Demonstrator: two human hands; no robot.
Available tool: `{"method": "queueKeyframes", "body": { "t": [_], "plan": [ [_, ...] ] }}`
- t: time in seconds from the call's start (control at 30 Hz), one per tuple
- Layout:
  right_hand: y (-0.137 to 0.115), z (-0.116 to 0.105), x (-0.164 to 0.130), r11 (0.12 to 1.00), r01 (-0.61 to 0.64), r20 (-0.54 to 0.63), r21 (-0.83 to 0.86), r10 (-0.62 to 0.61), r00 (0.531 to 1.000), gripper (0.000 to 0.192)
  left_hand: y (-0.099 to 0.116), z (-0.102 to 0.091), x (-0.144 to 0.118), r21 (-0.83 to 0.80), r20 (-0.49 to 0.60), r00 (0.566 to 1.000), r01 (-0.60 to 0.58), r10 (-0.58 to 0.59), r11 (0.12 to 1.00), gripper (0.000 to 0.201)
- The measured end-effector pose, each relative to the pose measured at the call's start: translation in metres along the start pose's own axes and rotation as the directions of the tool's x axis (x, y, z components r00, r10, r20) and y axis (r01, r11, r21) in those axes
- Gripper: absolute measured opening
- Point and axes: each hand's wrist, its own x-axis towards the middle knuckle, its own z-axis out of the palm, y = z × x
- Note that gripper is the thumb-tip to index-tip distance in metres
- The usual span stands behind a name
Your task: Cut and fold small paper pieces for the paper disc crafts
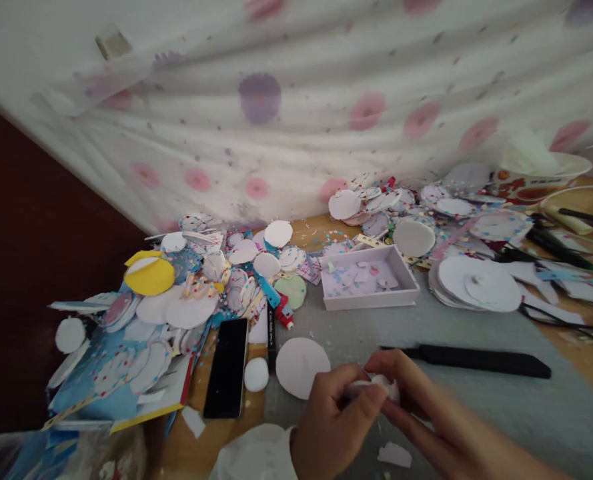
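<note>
Head view shows both hands at the near edge, meeting over the grey mat on the surface. Left hand and right hand pinch a small paper piece between thumbs and fingertips. That piece is white with a faint pink tinge, crumpled or folded, mostly hidden by the fingers; its exact shape cannot be told. Just left of the hands lies a white paper disc, flat on the mat. A black phone lies further left, screen dark. A black knife-like tool lies just beyond the right hand. A shallow white tray sits farther off, holding paper scraps.
</note>
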Motion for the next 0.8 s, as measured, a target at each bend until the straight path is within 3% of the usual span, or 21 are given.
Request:
{"method": "queueKeyframes", "body": {
  "t": [0.1,0.2,0.27,0.33,0.43,0.53,0.63,0.8],
  "plan": [
    [0.004,0.002,-0.009,0.992,0.007,-0.089,-0.127,-0.019,0.996,0.030,0.000,0.001,-0.007,0.127,-0.070,0.997,-0.013,0.022,0.992,0.040],
    [0.002,0.001,-0.013,0.899,0.166,-0.194,-0.405,-0.262,0.945,0.038,-0.002,0.002,-0.012,0.116,-0.144,0.987,0.095,-0.078,0.989,0.045],
    [-0.002,-0.002,-0.014,0.785,0.295,-0.135,-0.545,-0.429,0.893,0.041,-0.004,0.005,-0.015,0.084,-0.144,0.982,0.131,-0.118,0.988,0.047],
    [-0.006,-0.004,-0.014,0.726,0.383,-0.057,-0.572,-0.500,0.864,0.044,-0.005,0.008,-0.016,0.082,-0.131,0.985,0.124,-0.112,0.989,0.048],
    [-0.005,-0.005,-0.015,0.810,0.371,-0.070,-0.453,-0.448,0.892,0.034,-0.007,0.010,-0.019,0.127,-0.106,0.990,0.102,-0.089,0.987,0.048],
    [0.005,-0.002,-0.014,0.917,0.269,-0.152,-0.294,-0.323,0.934,0.023,-0.011,0.009,-0.018,0.210,-0.081,0.996,0.045,-0.029,0.977,0.046],
    [0.015,0.002,-0.006,0.964,0.197,-0.234,-0.176,-0.235,0.943,0.016,-0.019,0.008,-0.009,0.238,-0.075,0.997,0.003,0.016,0.971,0.046],
    [0.030,0.008,0.021,0.991,0.094,-0.436,-0.099,-0.128,0.891,0.026,-0.031,0.006,0.025,-0.021,-0.078,0.994,0.079,-0.080,0.997,0.050]
  ]
}}
